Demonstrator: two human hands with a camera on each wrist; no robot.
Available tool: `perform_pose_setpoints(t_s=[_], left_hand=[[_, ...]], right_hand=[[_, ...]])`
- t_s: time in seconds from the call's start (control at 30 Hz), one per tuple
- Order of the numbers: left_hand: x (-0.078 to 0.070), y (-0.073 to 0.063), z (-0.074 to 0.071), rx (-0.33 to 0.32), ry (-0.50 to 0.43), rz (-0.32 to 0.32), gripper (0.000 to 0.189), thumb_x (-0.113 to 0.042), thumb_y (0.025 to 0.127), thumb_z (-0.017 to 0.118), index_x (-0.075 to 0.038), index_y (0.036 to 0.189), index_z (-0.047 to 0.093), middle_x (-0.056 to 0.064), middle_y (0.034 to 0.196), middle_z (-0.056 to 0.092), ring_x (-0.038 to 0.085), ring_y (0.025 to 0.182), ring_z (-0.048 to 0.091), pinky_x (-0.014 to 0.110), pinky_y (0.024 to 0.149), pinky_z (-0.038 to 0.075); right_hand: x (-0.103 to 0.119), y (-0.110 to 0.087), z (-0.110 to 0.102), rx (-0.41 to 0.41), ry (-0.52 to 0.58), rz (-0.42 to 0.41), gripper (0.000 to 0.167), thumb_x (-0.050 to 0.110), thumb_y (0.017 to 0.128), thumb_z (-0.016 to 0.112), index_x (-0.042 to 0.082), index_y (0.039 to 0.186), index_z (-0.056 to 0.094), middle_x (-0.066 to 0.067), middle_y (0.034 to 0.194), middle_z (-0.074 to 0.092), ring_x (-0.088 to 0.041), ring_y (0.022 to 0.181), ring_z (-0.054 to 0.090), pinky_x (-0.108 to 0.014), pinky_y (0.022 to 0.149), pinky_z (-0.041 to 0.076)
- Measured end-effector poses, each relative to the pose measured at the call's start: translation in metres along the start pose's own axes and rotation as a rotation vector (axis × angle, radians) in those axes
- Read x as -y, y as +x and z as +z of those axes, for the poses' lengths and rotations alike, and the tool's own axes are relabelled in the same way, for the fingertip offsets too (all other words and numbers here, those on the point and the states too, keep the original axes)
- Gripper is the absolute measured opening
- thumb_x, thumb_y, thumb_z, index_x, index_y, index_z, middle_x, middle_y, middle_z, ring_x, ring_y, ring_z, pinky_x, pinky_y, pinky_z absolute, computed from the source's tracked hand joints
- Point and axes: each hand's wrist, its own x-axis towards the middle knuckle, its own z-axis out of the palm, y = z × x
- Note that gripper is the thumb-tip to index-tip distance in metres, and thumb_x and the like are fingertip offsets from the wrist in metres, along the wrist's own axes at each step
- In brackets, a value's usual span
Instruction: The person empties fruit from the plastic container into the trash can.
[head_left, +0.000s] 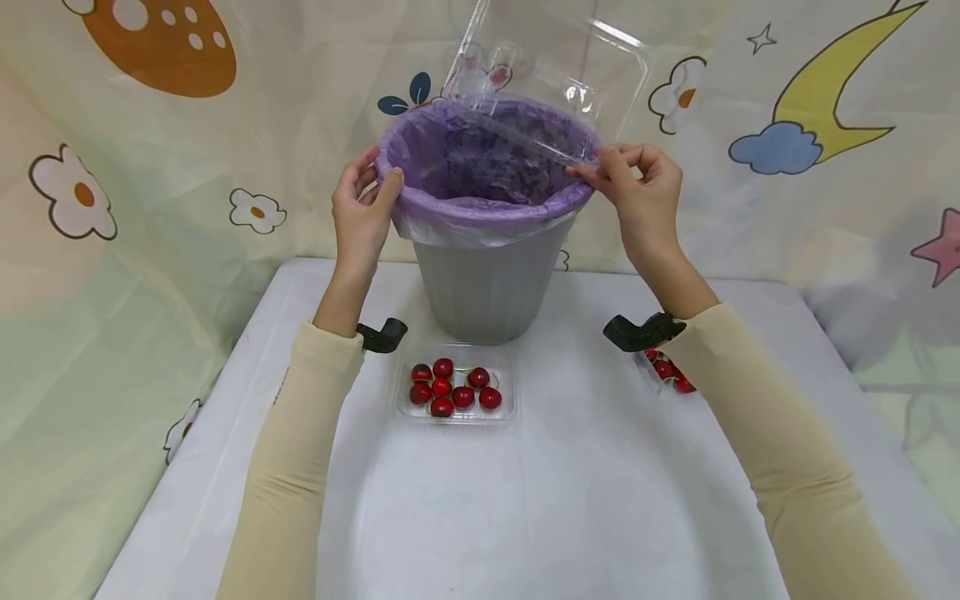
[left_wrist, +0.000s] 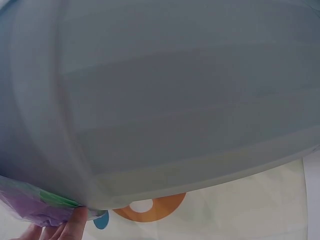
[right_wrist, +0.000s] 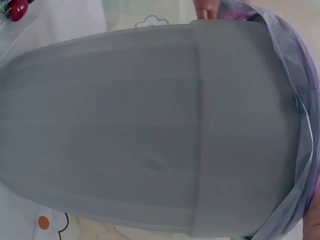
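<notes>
A grey trash can (head_left: 483, 287) stands upright at the back of the table. A purple trash bag (head_left: 480, 212) lines it and folds over its rim. My left hand (head_left: 363, 200) grips the bag-covered rim at the left; its fingertips also show against the bag in the left wrist view. At the right side of the rim, my right hand (head_left: 633, 179) pinches the bag's edge between thumb and fingers. A clear plastic container or lid (head_left: 626, 62) shows tilted above the opening. Its lower edge runs near the right fingertips; whether they touch it, I cannot tell.
In front of the can sits a clear plastic box (head_left: 457, 421) with several red cherries (head_left: 463, 397). More cherries (head_left: 663, 368) lie in clear plastic at the right, partly hidden by the right forearm. A patterned cloth (head_left: 300, 125) hangs behind the white table (head_left: 480, 508).
</notes>
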Motion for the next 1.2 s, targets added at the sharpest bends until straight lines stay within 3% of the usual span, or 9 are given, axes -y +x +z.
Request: perform_pose_setpoints(t_s=[0.27,0.63,0.83,1.2], left_hand=[[0.001,0.000,0.001,-0.004,-0.005,0.011,0.050,-0.014,0.089,0.065,-0.005,0.137,0.053,0.014,0.131,0.056,0.024,0.112,0.058,0.029,0.099,0.047],[0.001,0.000,0.000,-0.004,-0.008,0.008,0.050,-0.015,0.089,0.066,-0.006,0.137,0.053,0.015,0.131,0.057,0.024,0.112,0.059,0.029,0.099,0.047],[0.001,-0.001,0.000,-0.005,-0.019,0.006,0.050,-0.015,0.089,0.066,-0.006,0.137,0.054,0.014,0.130,0.057,0.024,0.111,0.059,0.029,0.098,0.047],[0.000,-0.001,0.001,-0.011,-0.019,0.014,0.049,-0.014,0.089,0.065,-0.005,0.136,0.054,0.015,0.130,0.057,0.024,0.111,0.059,0.029,0.099,0.047]], right_hand=[[-0.001,-0.001,-0.006,-0.051,0.078,-0.044,0.011,-0.003,0.092,0.059,-0.005,0.080,0.058,-0.016,0.103,0.057,-0.027,0.078,0.071,-0.033,0.086,0.055],[0.005,-0.001,-0.022,-0.116,0.185,-0.104,0.013,-0.004,0.090,0.062,-0.007,0.079,0.055,-0.017,0.094,0.056,-0.030,0.072,0.070,-0.040,0.091,0.053],[0.005,-0.002,-0.039,-0.160,0.225,-0.122,0.020,-0.004,0.088,0.066,-0.007,0.074,0.052,-0.017,0.090,0.057,-0.029,0.065,0.066,-0.043,0.088,0.054],[0.003,-0.006,-0.072,-0.256,0.228,-0.134,0.022,0.001,0.085,0.073,-0.008,0.079,0.054,-0.018,0.084,0.055,-0.029,0.067,0.067,-0.042,0.085,0.054]])
